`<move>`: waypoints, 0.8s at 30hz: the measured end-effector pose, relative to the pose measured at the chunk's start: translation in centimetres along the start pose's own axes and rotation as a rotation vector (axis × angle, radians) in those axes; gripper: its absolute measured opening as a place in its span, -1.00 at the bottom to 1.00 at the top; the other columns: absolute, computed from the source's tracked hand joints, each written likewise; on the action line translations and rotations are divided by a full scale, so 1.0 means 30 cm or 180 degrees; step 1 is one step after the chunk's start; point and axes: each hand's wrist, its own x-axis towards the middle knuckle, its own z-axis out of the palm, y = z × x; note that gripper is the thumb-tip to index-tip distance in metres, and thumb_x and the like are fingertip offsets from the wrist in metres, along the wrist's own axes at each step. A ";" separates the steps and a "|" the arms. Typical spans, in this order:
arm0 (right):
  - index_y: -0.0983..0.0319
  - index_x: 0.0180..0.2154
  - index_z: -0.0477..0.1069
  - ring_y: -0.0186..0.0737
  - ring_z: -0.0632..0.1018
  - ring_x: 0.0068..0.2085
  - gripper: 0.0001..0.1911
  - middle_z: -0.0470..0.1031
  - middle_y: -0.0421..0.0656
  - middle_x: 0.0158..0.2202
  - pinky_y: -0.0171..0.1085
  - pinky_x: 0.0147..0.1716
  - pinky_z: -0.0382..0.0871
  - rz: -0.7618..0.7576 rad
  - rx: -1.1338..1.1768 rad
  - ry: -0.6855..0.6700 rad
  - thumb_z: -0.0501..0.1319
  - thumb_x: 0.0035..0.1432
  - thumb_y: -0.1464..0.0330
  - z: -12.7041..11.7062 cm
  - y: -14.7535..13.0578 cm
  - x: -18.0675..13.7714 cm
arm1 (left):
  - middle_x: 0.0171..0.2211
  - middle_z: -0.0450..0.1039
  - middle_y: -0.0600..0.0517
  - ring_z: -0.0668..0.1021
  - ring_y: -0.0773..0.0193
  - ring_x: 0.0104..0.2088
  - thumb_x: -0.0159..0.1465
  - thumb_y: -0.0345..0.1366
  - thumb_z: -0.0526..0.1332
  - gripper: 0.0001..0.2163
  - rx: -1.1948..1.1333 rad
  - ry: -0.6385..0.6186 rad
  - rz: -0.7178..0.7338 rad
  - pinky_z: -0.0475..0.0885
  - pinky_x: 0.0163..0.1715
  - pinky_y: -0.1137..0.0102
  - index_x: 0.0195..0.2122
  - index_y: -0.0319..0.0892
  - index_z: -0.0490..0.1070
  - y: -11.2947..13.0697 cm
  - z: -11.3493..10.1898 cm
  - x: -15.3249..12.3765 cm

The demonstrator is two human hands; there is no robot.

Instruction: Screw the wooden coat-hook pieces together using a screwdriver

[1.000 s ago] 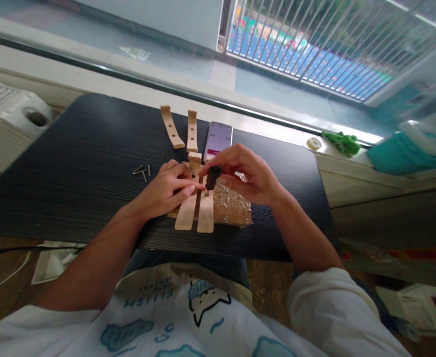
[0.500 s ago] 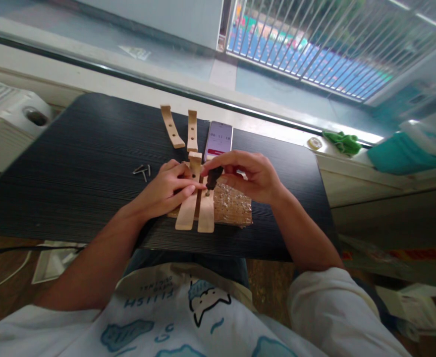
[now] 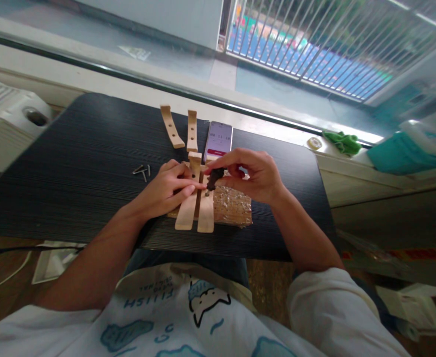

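A stubby dark-handled screwdriver (image 3: 215,176) is pinched between the fingers and thumb of my right hand (image 3: 258,174). Its tip points down at the right curved wooden piece (image 3: 205,215), where a small metal bit or screw head shows. My left hand (image 3: 166,191) is closed over the left curved wooden piece (image 3: 186,213), its fingertips reaching across to the screwdriver's tip. Both pieces lie side by side, their near ends jutting past a block wrapped in clear film or tape (image 3: 235,204). My left fingers hide part of the left piece.
Two more curved wooden pieces with holes (image 3: 171,130) (image 3: 191,131) lie at the back beside a phone (image 3: 218,139) showing a timer. Several loose screws (image 3: 142,171) rest left of my left hand on the dark table (image 3: 73,163). A tape roll (image 3: 314,143) and green cloth (image 3: 343,143) sit on the sill.
My right hand has shifted slightly on the screwdriver, and its handle has tilted a little. My left hand and the wooden pieces stay practically in place.
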 end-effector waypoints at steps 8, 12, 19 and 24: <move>0.26 -0.27 0.51 -0.56 0.19 -0.59 -0.71 0.42 -0.32 -0.52 -0.45 -0.63 0.11 0.0041 0.0114 0.0204 0.31 0.11 0.16 0.016 0.012 0.000 | -0.24 0.35 -0.03 0.32 0.11 -0.15 0.37 -0.19 -0.02 -0.64 0.0025 0.0001 0.0003 0.23 -0.03 0.14 -0.09 -0.08 0.58 -0.009 0.005 -0.004; 0.25 -0.27 0.50 -0.55 0.19 -0.58 -0.68 0.46 -0.30 -0.49 -0.44 -0.61 0.13 0.0170 0.0126 0.0236 0.32 0.09 0.12 0.022 0.019 -0.004 | -0.24 0.33 -0.04 0.32 0.12 -0.15 0.38 -0.20 -0.03 -0.64 0.0033 0.0011 0.0042 0.23 -0.04 0.14 -0.08 -0.09 0.58 -0.008 0.004 -0.005; 0.24 -0.32 0.47 -0.54 0.18 -0.59 -0.68 0.38 -0.34 -0.54 -0.42 -0.63 0.09 0.0202 0.0145 0.0465 0.37 0.02 0.12 0.029 0.029 -0.008 | -0.24 0.32 -0.03 0.32 0.12 -0.16 0.38 -0.21 -0.02 -0.64 0.0035 0.0011 0.0041 0.23 -0.03 0.14 -0.08 -0.06 0.58 -0.004 0.000 -0.005; 0.22 -0.36 0.45 -0.52 0.18 -0.58 -0.69 0.36 -0.34 -0.55 -0.41 -0.62 0.11 0.0218 -0.0027 0.0573 0.36 0.02 0.12 0.042 0.021 -0.008 | -0.24 0.33 -0.03 0.32 0.12 -0.15 0.38 -0.22 -0.03 -0.64 0.0063 -0.0011 0.0012 0.23 -0.03 0.16 -0.08 -0.05 0.58 -0.002 -0.001 -0.003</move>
